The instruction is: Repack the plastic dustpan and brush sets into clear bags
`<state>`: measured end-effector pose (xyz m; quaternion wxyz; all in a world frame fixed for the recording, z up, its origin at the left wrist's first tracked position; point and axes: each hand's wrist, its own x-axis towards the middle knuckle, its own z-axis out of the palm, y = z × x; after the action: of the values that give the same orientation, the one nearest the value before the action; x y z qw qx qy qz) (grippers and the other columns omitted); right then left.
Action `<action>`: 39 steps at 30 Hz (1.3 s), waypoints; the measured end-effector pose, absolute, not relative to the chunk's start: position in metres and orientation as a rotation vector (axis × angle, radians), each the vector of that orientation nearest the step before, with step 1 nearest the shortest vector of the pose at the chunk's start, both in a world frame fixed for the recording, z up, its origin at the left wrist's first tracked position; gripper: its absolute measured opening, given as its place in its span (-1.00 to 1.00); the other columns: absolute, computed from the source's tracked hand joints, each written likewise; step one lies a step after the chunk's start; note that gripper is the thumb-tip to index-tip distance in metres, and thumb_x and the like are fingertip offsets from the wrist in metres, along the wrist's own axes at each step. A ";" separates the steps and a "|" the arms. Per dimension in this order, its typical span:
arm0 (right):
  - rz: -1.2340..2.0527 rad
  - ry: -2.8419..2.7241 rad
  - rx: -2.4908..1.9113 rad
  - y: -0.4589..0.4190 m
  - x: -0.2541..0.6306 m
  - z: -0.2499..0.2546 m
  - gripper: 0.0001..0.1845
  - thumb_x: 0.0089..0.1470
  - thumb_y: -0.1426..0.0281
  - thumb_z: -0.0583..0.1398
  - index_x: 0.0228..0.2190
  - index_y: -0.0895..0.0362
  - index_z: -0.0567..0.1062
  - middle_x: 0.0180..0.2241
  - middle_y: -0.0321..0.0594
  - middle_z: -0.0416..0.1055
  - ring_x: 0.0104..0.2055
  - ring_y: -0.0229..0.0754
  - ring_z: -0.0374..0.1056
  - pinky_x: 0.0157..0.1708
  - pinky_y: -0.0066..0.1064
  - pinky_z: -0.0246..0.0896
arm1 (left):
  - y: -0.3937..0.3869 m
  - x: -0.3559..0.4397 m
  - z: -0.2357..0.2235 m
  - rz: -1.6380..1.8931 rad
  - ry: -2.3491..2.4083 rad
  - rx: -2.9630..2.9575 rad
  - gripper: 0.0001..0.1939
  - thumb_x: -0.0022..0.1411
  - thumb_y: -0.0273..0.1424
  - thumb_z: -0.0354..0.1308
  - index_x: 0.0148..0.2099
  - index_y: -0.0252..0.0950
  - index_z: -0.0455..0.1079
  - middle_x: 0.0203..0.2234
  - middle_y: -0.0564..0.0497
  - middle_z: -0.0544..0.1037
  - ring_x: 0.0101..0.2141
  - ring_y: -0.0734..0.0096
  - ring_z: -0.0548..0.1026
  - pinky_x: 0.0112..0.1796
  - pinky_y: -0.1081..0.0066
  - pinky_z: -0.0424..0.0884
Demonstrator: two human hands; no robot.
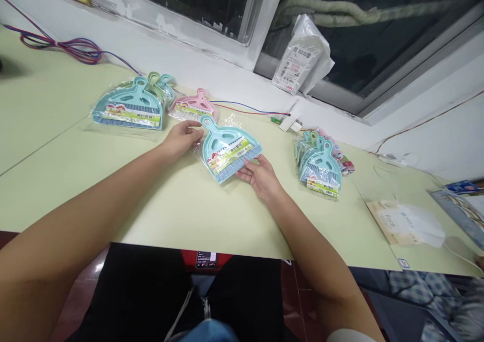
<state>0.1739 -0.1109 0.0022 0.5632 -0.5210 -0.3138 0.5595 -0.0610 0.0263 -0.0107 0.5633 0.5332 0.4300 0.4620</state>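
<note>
A pale yellow-green table [181, 216] ran beneath a dark-paned window [378, 39]. On its left, wrapped blue and green dustpan sets [128, 100] lay overlapping; on its right, a tighter cluster of similar sets [321, 163] lay stacked one against another. A tissue pack [401, 223] rested farther right, and a labelled plastic bag [300, 57] leaned at the window. Between the two groups, one blue dustpan set [227, 143] in clear wrapping was held over the table, its handle toward the upper left and its bristles nearer the person. A pink dustpan set [196, 101] lay just behind it. The right hand [262, 178] gripped the blue one's lower right corner, thumb on top, fingers beneath. The left hand [183, 139] was beside the handle, fingers bent at the wrapper's edge; whether they pinched it could not be told. A phone [206, 260] showed below the table's front edge.
</note>
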 end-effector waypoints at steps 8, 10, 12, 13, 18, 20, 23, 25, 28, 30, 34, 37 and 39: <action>1.355 -0.879 -1.253 -0.115 0.171 0.002 -0.61 0.02 0.37 0.43 -0.20 0.06 0.36 -0.42 -0.29 0.60 -0.37 -0.17 0.58 -0.24 -0.28 0.61 | 0.027 -0.067 -0.001 1.084 1.009 1.122 -0.55 0.13 0.03 0.34 -0.14 -0.22 0.51 -0.14 -0.12 0.55 -0.43 0.39 0.49 -0.52 0.40 0.40; 1.387 -0.933 -1.261 -0.116 0.171 0.003 -0.59 0.01 0.34 0.44 -0.19 0.06 0.37 -0.43 -0.30 0.60 -0.38 -0.17 0.58 -0.24 -0.27 0.61 | 0.028 -0.069 0.001 1.031 1.055 1.162 -0.54 0.09 0.03 0.37 -0.16 -0.25 0.56 -0.17 -0.15 0.57 -0.45 0.40 0.46 -0.55 0.41 0.36; 1.423 -0.989 -1.258 -0.117 0.173 0.004 -0.57 0.00 0.30 0.45 -0.17 0.06 0.39 -0.43 -0.28 0.60 -0.38 -0.17 0.58 -0.24 -0.27 0.61 | 0.026 -0.071 0.005 1.002 1.094 1.182 -0.56 0.05 -0.03 0.42 -0.17 -0.26 0.60 -0.17 -0.18 0.60 -0.44 0.38 0.45 -0.57 0.43 0.31; 1.437 -1.014 -1.255 -0.117 0.174 0.004 -0.56 -0.01 0.28 0.45 -0.17 0.06 0.40 -0.43 -0.28 0.60 -0.38 -0.17 0.58 -0.24 -0.27 0.61 | 0.025 -0.071 0.007 0.994 1.115 1.186 -0.57 0.03 -0.06 0.43 -0.17 -0.26 0.61 -0.18 -0.19 0.61 -0.45 0.37 0.45 -0.57 0.42 0.30; 1.468 -1.086 -1.242 -0.118 0.178 0.005 -0.53 -0.03 0.22 0.47 -0.15 0.06 0.44 -0.37 -0.24 0.62 -0.35 -0.16 0.59 -0.25 -0.29 0.61 | 0.024 -0.071 0.009 0.941 1.127 1.211 -0.70 0.02 -0.20 0.46 -0.26 -0.29 0.62 -0.34 -0.21 0.61 -0.48 0.30 0.45 -0.53 0.35 0.34; 1.464 -1.086 -1.247 -0.118 0.179 0.005 -0.52 -0.03 0.22 0.47 -0.14 0.06 0.44 -0.36 -0.23 0.62 -0.35 -0.16 0.59 -0.25 -0.29 0.61 | 0.026 -0.072 0.006 0.950 1.077 1.220 -0.74 0.03 -0.22 0.45 -0.31 -0.29 0.61 -0.34 -0.21 0.62 -0.44 0.26 0.50 -0.48 0.33 0.40; 1.458 -1.080 -1.268 -0.117 0.180 0.006 -0.53 -0.02 0.23 0.47 -0.14 0.07 0.44 -0.36 -0.22 0.62 -0.35 -0.16 0.59 -0.23 -0.27 0.61 | 0.030 -0.074 0.001 0.954 1.041 1.275 -0.78 0.06 -0.25 0.43 -0.31 -0.28 0.61 -0.31 -0.21 0.64 -0.40 0.24 0.53 -0.43 0.32 0.45; 1.456 -1.081 -1.275 -0.117 0.181 0.006 -0.54 -0.02 0.24 0.46 -0.14 0.07 0.45 -0.36 -0.22 0.63 -0.35 -0.16 0.59 -0.23 -0.26 0.61 | 0.032 -0.076 0.000 0.934 1.044 1.322 -0.78 0.07 -0.25 0.42 -0.27 -0.27 0.63 -0.28 -0.21 0.64 -0.41 0.25 0.53 -0.45 0.32 0.44; 1.459 -1.079 -1.273 -0.116 0.183 0.005 -0.54 -0.03 0.25 0.47 -0.14 0.08 0.46 -0.35 -0.23 0.63 -0.35 -0.16 0.59 -0.25 -0.27 0.61 | 0.033 -0.077 -0.002 0.873 1.043 1.370 -0.77 0.05 -0.24 0.42 -0.26 -0.26 0.65 -0.29 -0.19 0.65 -0.45 0.27 0.51 -0.49 0.33 0.41; 1.463 -1.083 -1.267 -0.116 0.184 0.004 -0.54 -0.02 0.25 0.47 -0.13 0.08 0.46 -0.36 -0.23 0.63 -0.36 -0.16 0.59 -0.25 -0.26 0.61 | 0.034 -0.078 -0.003 0.837 1.046 1.391 -0.79 -0.01 -0.28 0.45 -0.30 -0.26 0.65 -0.34 -0.16 0.64 -0.46 0.30 0.50 -0.50 0.36 0.38; 1.465 -1.079 -1.269 -0.115 0.185 0.004 -0.52 -0.03 0.25 0.47 -0.12 0.07 0.46 -0.35 -0.24 0.63 -0.37 -0.16 0.59 -0.27 -0.27 0.62 | 0.035 -0.079 -0.004 0.821 1.029 1.439 -0.81 -0.04 -0.26 0.46 -0.36 -0.22 0.62 -0.42 -0.11 0.60 -0.48 0.32 0.46 -0.52 0.38 0.32; 1.457 -1.060 -1.290 -0.115 0.184 0.007 -0.53 -0.05 0.26 0.48 -0.14 0.08 0.47 -0.35 -0.23 0.63 -0.38 -0.16 0.58 -0.28 -0.28 0.62 | 0.035 -0.081 -0.004 0.799 1.020 1.479 -0.79 0.00 -0.20 0.44 -0.39 -0.21 0.61 -0.47 -0.09 0.56 -0.52 0.36 0.39 -0.54 0.40 0.26; 1.451 -1.055 -1.300 -0.116 0.183 0.008 -0.55 -0.05 0.27 0.47 -0.16 0.08 0.47 -0.36 -0.23 0.62 -0.39 -0.17 0.58 -0.29 -0.29 0.61 | 0.036 -0.082 -0.003 0.796 1.036 1.493 -0.79 0.01 -0.19 0.43 -0.39 -0.21 0.60 -0.48 -0.09 0.55 -0.55 0.40 0.34 -0.56 0.41 0.21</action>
<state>0.1834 -0.1156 0.0082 0.4468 -0.5251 -0.4259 0.5859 -0.0815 0.0357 -0.0035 0.5470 0.6300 0.4372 0.3358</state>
